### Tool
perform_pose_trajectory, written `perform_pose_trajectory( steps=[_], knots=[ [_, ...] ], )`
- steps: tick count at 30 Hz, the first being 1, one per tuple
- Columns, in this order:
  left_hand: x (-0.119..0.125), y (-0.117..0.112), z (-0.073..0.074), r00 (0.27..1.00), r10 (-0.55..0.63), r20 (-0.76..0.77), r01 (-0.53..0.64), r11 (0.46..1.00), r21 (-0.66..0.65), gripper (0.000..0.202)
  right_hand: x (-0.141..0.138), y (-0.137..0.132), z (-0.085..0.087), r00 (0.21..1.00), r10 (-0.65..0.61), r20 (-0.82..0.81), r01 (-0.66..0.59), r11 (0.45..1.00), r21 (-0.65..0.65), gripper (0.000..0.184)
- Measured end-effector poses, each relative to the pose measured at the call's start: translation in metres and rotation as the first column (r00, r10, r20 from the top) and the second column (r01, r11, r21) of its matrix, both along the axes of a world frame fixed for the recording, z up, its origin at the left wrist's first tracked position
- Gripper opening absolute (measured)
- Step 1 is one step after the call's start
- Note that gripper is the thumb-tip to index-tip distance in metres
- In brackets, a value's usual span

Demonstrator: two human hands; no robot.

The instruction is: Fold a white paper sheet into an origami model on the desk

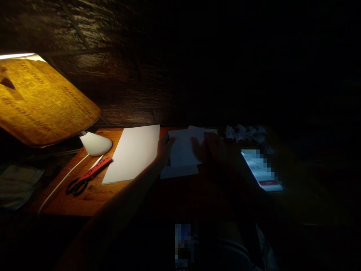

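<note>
My left hand [165, 148], in dim light, sits at the left edge of a folded sheet of white paper [183, 150] and touches it. My right hand [200, 148] lies in deep shadow over the same paper, its fingers hard to make out. To the left of my left hand, a larger flat white sheet [132, 154] lies at a slant on the wooden table [93, 195]. Black-handled scissors [75, 186] with a red-sheathed blade lie farther left.
A white desk lamp shade [96, 145] lights the left of the table, with a white cable [62, 184] running off the front edge. A printed board [39, 99] leans at far left. Crumpled paper [245, 133] and a lit phone [261, 171] lie to the right.
</note>
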State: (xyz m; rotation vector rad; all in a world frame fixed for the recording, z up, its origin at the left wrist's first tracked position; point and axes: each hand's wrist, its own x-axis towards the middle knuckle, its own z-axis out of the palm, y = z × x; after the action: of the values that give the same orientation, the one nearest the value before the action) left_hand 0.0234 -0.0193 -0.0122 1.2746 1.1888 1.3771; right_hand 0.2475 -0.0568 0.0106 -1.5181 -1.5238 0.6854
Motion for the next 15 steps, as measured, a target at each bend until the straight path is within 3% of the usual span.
perform_pose_trajectory(
  steps=[4, 7, 15],
  knots=[
    [-0.0009, 0.0021, -0.0023, 1.0, -0.013, -0.017, 0.013, 1.0, 0.009, 0.008, 0.0015, 0.003, -0.0034, 0.996, 0.016, -0.082, -0.022, 0.997, -0.077, 0.019],
    [-0.0024, 0.0033, -0.0034, 0.998, -0.06, 0.019, 0.061, 0.997, -0.05, 0.018, 0.002, 0.0025, -0.0046, 0.978, 0.02, -0.206, -0.046, 0.991, -0.125, 0.025],
    [-0.0065, 0.0008, 0.0034, 0.983, -0.155, 0.093, 0.163, 0.984, -0.077, 0.023, 0.002, -0.0007, -0.001, 0.953, 0.01, -0.304, -0.052, 0.99, -0.129, 0.032]
  ],
)
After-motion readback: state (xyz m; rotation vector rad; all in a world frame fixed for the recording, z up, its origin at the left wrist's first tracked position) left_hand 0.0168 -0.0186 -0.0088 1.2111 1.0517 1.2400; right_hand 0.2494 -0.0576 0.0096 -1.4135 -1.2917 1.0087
